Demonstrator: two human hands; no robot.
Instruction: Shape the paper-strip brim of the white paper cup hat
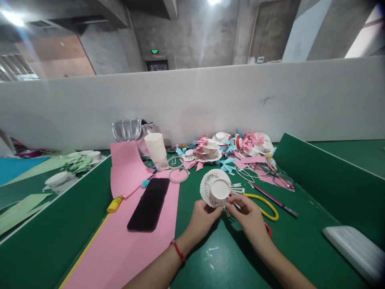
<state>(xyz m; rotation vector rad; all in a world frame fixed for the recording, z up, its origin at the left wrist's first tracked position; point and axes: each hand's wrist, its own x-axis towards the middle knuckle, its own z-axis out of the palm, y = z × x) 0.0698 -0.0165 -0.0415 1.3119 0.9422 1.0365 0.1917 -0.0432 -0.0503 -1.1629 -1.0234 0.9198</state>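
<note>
My left hand and my right hand both pinch a white paper cup whose wall is cut into thin strips that fan outward around its round base. The cup is tilted with its base toward me, just above the green table. My left wrist wears a red string bracelet. Yellow-handled scissors lie on the table right beside my right hand.
A black phone lies on pink paper. Behind are a stack of white cups, a silver bag, cut paper rings, a yellow glue stick, and several finished cup crafts with pink and blue bows. A white wall runs along the back.
</note>
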